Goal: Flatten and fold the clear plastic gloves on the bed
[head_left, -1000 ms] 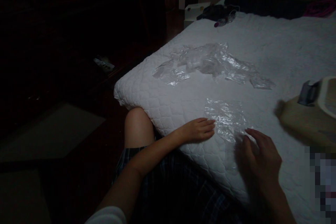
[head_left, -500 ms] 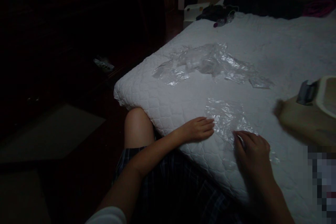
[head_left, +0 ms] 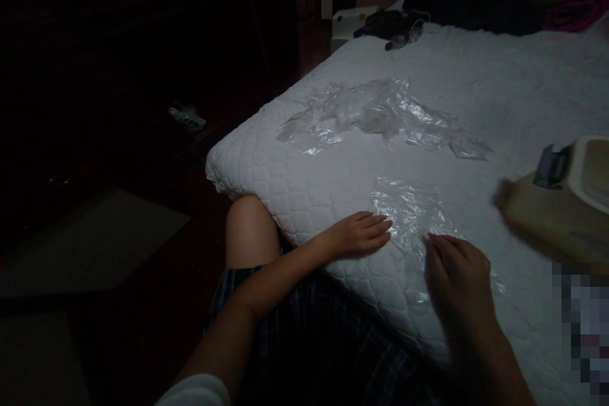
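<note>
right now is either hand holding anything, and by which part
The left hand lies palm-down at the left edge of the nearer clear plastic, holding nothing visible. The right hand is over that plastic; whether its grip pinches it cannot be told.

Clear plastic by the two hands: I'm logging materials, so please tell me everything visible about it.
The clear plastic looks thin, crinkled and glossy, with bright glints. It lies spread on the white quilted bedding, which shows through it. The left hand, fingers extended, reaches its left edge. The right hand is over its near right part, thumb and finger close together; whether they grip it is unclear. That hand hides part of it.
</note>
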{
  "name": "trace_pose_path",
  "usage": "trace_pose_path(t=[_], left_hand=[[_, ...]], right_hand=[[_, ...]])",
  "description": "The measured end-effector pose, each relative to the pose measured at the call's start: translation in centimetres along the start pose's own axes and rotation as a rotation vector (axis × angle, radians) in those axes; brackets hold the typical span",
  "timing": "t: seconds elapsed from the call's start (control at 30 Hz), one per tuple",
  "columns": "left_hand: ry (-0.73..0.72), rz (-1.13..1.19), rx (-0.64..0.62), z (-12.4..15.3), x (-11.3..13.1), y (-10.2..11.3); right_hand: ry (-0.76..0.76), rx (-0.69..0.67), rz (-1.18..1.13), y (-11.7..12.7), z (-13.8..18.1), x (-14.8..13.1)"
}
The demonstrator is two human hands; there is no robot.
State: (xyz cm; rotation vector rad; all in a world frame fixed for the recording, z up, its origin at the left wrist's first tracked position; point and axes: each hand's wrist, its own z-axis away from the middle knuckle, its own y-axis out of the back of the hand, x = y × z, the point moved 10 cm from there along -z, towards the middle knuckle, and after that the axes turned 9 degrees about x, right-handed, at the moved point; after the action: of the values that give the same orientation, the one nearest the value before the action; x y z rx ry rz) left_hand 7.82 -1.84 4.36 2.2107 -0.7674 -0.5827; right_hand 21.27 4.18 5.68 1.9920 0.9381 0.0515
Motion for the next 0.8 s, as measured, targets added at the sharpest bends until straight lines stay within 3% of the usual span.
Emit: trace_pose_path(t=[0.17, 0.3, 0.5, 0.8], left_hand=[[0.005, -0.023, 0.083, -0.3, 1.0, 0.5], [-0.016, 0.034, 0.111, -0.9, 3.0, 0.5], [-0.021, 0.1, 0.017, -1.1, 4.1, -0.5], [-0.02, 0.105, -0.051, -0.9, 4.1, -1.3]], right_hand=[[-0.068, -0.009, -0.054, 1.7, -0.6, -0.2], [-0.022, -0.159, -0.171, 2.1, -0.4, 0.1], [0.109, -0.368, -0.237, 1.3, 1.3, 0.6], [0.144, -0.467, -0.223, 0.2, 2.1, -0.9]])
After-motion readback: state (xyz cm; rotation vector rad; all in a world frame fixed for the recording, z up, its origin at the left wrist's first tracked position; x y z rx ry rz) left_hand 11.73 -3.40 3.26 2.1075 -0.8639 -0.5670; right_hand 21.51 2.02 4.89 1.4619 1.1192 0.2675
